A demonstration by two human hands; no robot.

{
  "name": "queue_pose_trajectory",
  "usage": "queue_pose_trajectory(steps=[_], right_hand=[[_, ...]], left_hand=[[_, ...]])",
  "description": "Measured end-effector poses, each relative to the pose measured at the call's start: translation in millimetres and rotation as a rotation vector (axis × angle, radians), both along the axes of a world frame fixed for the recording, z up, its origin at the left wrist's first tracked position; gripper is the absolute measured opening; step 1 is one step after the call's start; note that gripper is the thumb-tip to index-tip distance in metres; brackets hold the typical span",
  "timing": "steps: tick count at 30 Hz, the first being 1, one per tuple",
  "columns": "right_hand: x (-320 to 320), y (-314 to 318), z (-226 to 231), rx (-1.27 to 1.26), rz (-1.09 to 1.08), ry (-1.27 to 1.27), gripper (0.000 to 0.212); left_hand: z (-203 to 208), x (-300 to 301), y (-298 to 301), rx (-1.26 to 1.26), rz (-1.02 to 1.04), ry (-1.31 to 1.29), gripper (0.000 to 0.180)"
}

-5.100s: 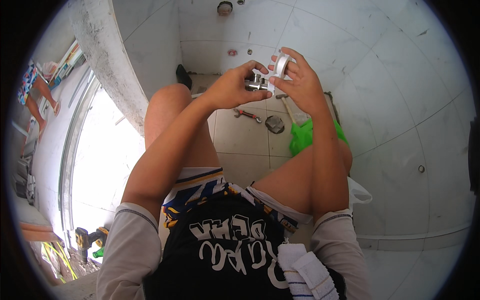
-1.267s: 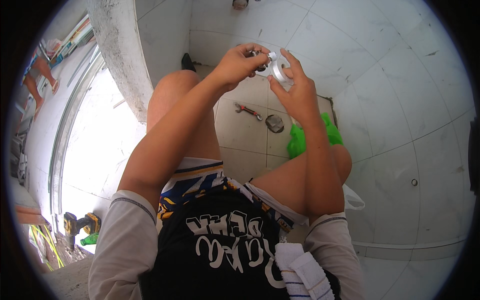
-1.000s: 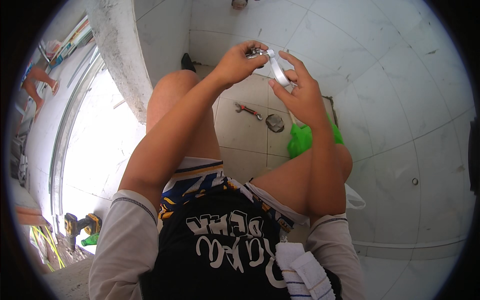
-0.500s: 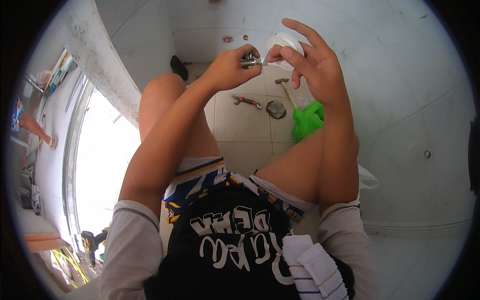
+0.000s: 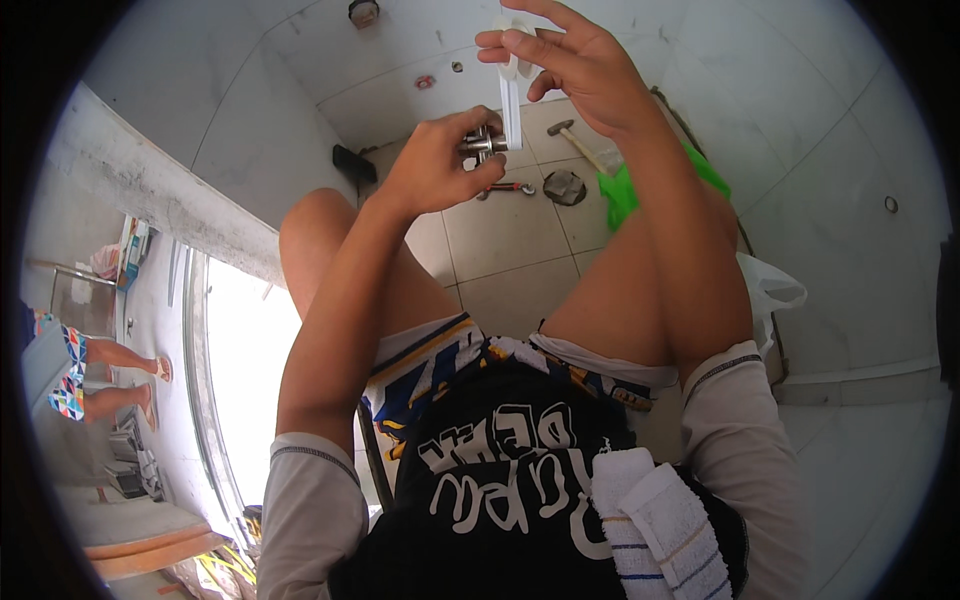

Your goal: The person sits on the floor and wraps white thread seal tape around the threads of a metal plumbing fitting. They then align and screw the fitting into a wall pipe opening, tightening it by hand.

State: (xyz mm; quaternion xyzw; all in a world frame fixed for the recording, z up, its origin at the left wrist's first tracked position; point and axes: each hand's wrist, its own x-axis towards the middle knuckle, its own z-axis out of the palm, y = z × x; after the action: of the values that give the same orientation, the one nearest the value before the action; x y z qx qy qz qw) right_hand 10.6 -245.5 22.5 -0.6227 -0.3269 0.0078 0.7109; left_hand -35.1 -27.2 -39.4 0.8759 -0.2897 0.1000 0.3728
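Note:
A shiny metal pipe fitting [image 5: 482, 146], perhaps a valve, is gripped in my left hand [image 5: 432, 165], its threaded-looking end pointing right. White tape [image 5: 512, 115], like thread seal tape, runs in a taut strip from that end up to a white roll [image 5: 516, 48]. My right hand [image 5: 590, 78] holds the roll between thumb and fingers, with other fingers stretched out. Both hands are raised in front of my knees, over the tiled floor.
Beyond my hands, a hammer [image 5: 578, 142], a red-handled wrench [image 5: 514, 189] and a grey drain piece [image 5: 565, 187] lie on the tiles. A green bag [image 5: 618, 196] is by my right leg, a white plastic bag [image 5: 772, 288] farther right. Another person's legs [image 5: 120, 352] show left.
The tape strip is now longer, as my right hand has drawn the roll up and away from the fitting. The view has shifted, and more of the other person shows.

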Motion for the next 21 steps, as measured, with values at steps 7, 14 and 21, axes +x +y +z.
queue_pose_trajectory(steps=[7, 14, 21], right_hand=[[20, 6, -21, -0.176, -0.116, 0.071, 0.052], [11, 33, -29, -0.359, -0.223, 0.094, 0.051], [2, 52, -39, -0.358, -0.225, 0.082, 0.044]], left_hand=[[-4, 6, 7, -0.230, -0.039, -0.046, 0.027], [-2, 10, 6, -0.649, 0.159, 0.156, 0.039], [-2, 19, 16, -0.974, 0.293, 0.404, 0.024]])
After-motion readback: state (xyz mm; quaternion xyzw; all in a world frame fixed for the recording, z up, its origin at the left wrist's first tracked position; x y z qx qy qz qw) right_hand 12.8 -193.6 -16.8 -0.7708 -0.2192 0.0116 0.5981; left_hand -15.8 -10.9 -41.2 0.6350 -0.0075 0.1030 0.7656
